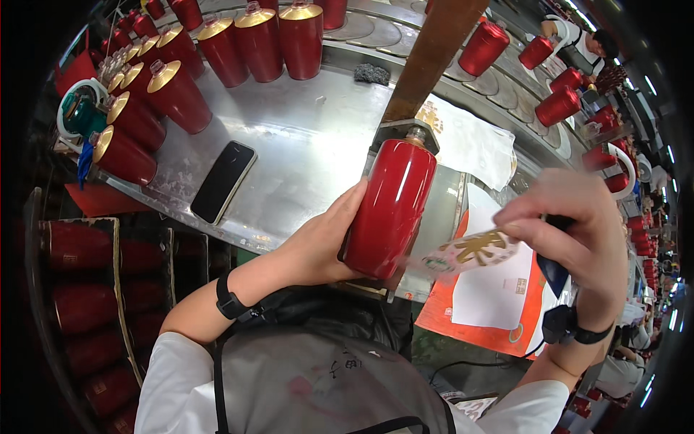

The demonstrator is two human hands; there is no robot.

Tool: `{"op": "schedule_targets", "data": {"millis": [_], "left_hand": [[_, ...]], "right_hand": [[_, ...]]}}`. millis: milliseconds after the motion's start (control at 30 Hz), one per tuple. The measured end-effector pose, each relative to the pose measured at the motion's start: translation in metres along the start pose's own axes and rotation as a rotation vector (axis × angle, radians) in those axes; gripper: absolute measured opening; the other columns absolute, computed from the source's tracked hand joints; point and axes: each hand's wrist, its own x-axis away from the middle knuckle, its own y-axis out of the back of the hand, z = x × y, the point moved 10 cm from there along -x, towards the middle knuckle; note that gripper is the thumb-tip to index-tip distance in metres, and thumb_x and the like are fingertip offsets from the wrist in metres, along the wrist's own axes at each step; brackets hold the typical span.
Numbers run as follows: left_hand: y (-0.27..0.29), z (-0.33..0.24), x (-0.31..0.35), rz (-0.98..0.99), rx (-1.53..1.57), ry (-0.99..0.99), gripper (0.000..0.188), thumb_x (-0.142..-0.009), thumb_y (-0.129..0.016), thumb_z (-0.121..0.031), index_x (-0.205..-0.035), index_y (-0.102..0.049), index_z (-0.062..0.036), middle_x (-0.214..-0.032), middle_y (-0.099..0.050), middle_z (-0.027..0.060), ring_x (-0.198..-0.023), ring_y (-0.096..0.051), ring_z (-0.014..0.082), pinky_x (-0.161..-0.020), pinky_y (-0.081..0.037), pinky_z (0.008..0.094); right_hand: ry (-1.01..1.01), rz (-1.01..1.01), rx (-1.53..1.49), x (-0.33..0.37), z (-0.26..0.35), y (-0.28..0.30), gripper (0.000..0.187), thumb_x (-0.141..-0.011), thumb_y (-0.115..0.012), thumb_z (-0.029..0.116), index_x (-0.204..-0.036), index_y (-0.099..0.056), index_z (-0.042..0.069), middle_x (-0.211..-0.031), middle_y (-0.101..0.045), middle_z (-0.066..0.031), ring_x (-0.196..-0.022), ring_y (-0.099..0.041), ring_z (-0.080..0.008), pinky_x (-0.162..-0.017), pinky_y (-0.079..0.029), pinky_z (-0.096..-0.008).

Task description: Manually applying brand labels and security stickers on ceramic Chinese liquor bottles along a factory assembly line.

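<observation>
Head: left hand [324, 240] grasps bottle [394, 206], fingers [350, 204] partly hidden; right hand [582, 224] pinches blurred strip [466, 253].

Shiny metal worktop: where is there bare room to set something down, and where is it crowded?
Bare: the worktop between the black rectangular phone and the glossy red bottle in the left hand. Crowded: the far left, packed with gold-shouldered red bottles.

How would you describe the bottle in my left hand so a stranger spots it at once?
Find the shiny silver metal worktable, then the flat black phone on it. Right of that, the bare left hand grips a glossy red, rounded bottle, its clear neck at the far end. Unlike the gold-shouldered red bottles standing to its left, this one is held.
</observation>
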Motion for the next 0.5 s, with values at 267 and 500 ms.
{"op": "schedule_targets", "data": {"millis": [267, 500], "left_hand": [[0.01, -0.013, -0.009, 0.164, 0.018, -0.143, 0.111, -0.07, -0.086, -0.037, -0.147, -0.017, 0.0045, -0.141, -0.039, 0.0252, -0.13, -0.045, 0.036, -0.107, -0.039, 0.0393], [-0.008, 0.019, -0.023, 0.05, 0.397, 0.287, 0.112, -0.081, -0.077, -0.03, -0.152, 0.004, 0.0054, -0.149, -0.032, 0.025, -0.137, -0.038, 0.0292, -0.112, -0.033, 0.0385]], "right_hand": [[-0.237, 0.105, -0.077, -0.041, -0.079, -0.074, 0.013, -0.081, -0.071, 0.014, -0.087, -0.068, 0.003, -0.059, -0.057, -0.0029, -0.054, -0.053, -0.0132, -0.055, -0.041, -0.029], [-0.313, -0.111, -0.151, -0.05, -0.1, -0.081, 0.03, -0.079, -0.078, 0.019, -0.098, -0.061, 0.003, -0.06, -0.059, -0.0024, -0.055, -0.054, -0.0114, -0.056, -0.043, -0.0273]]}}
